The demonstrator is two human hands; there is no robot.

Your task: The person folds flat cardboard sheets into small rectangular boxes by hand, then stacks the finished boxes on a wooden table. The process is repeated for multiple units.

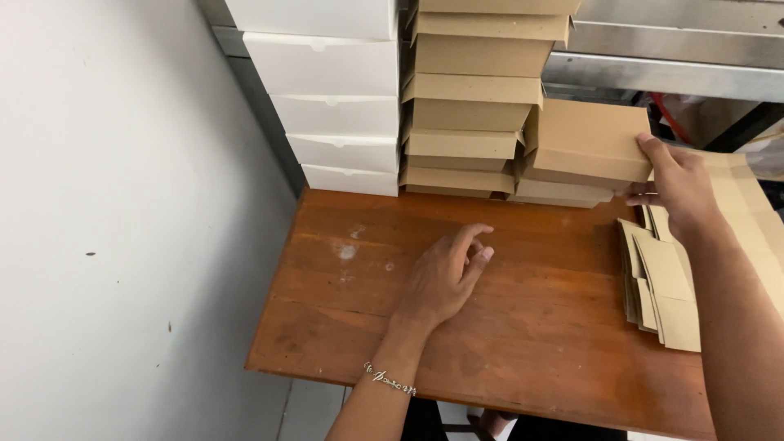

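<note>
Your right hand (pixel 678 186) grips the near edge of a brown cardboard box (pixel 590 140), which sits tilted on top of the short brown stack (pixel 559 193) at the back right of the wooden table (pixel 523 327). Because the box leans against the taller brown stack (pixel 474 106) and is not squared on the boxes beneath, a push from your thumb could, I judge, slide it off or nudge the tall column, which already looks uneven, with lids jutting at different angles. If that column shifts, it may press on the white boxes (pixel 335 106) touching it on the left.

Your left hand (pixel 445 278) rests on the bare tabletop, fingers loosely curled, holding nothing.

Every box is closed, so you cannot tell what, if anything, is inside.

Just under your right wrist lies a pile of flat, unfolded cardboard blanks (pixel 663 286); your forearm could drag them toward the table's edge.
</note>
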